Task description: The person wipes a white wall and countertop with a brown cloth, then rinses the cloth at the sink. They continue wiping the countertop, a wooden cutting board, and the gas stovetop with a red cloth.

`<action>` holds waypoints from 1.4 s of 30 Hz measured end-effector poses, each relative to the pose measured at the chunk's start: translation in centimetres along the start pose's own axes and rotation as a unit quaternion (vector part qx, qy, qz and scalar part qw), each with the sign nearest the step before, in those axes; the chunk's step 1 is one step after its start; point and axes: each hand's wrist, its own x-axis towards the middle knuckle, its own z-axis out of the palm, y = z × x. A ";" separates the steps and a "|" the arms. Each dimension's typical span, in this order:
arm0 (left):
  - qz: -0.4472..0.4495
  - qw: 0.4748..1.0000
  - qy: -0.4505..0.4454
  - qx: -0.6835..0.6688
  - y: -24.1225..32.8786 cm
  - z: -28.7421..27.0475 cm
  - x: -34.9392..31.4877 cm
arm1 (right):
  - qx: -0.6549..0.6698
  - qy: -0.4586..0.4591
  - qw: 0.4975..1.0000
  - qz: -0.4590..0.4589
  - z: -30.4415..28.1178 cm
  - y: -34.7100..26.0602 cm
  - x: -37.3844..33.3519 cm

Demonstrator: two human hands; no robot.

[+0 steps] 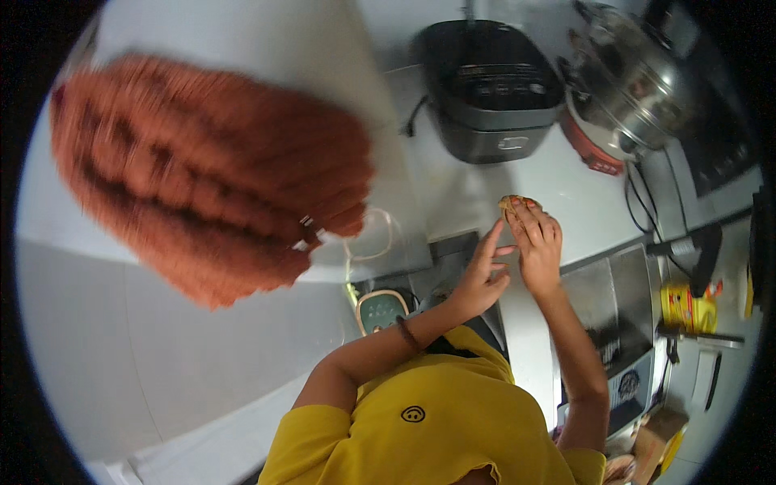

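My right hand [537, 241] is closed around a small, lumpy, yellowish-brown thing [507, 205] above the white countertop [461, 194]. It looks like a food item, but its kind is too small and covered to tell. Below and to the left, my left hand [482, 279] has its fingers apart, the index fingertip near or touching the underside of that brown thing. The left hand grips nothing I can see. A dark bracelet circles my left wrist.
A black rice cooker [493, 97] stands at the back, beside a steel steamer pot [638, 89] with cords nearby. A metal sink [622, 291] lies right of my arm. An orange towel [210, 178] hangs at upper left. Further are a green appliance [382, 310] and a yellow package [689, 312].
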 end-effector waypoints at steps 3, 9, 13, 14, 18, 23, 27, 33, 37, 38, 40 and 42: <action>-0.005 1.000 0.027 -0.014 -0.4 0.6 1.4 | 0.213 0.065 0.954 0.202 -1.0 0.9 -1.6; -0.163 0.980 0.024 -0.114 0.2 2.8 4.9 | 0.750 0.196 0.428 0.465 -4.1 0.8 -5.8; -0.294 0.885 -0.079 -0.352 -0.7 6.2 6.9 | 0.803 0.306 0.308 0.408 -6.1 0.4 -7.2; -0.301 0.861 -0.118 -0.393 -0.7 7.2 7.2 | 0.796 0.318 0.311 0.410 -6.6 0.4 -7.9; -0.391 0.778 -0.206 -0.448 1.1 11.7 7.6 | 0.781 0.371 0.283 0.414 -8.7 0.9 -10.6; -0.451 0.784 -0.242 -0.350 -0.8 17.6 7.0 | 0.678 0.374 0.317 0.547 -12.0 2.2 -13.3; -0.524 0.711 -0.244 -0.400 -2.5 21.8 6.1 | 0.579 0.333 0.415 0.618 -14.1 3.9 -15.3; -0.522 0.700 -0.236 -0.427 -3.4 29.6 5.4 | 0.252 0.306 0.679 0.618 -15.8 8.1 -23.7; -0.536 0.699 -0.198 -0.431 -3.8 33.2 5.7 | 0.230 0.406 0.623 0.628 -18.9 11.9 -28.1; -0.539 0.703 -0.187 -0.424 -3.6 33.8 5.8 | 0.198 0.429 0.625 0.621 -19.5 12.9 -28.8; -0.542 0.705 -0.178 -0.421 -3.5 35.2 6.1 | 0.084 0.454 0.625 0.629 -20.3 15.6 -30.7; -0.542 0.705 -0.175 -0.424 -3.8 36.1 6.6 | -0.076 0.418 0.622 0.657 -21.1 18.2 -32.5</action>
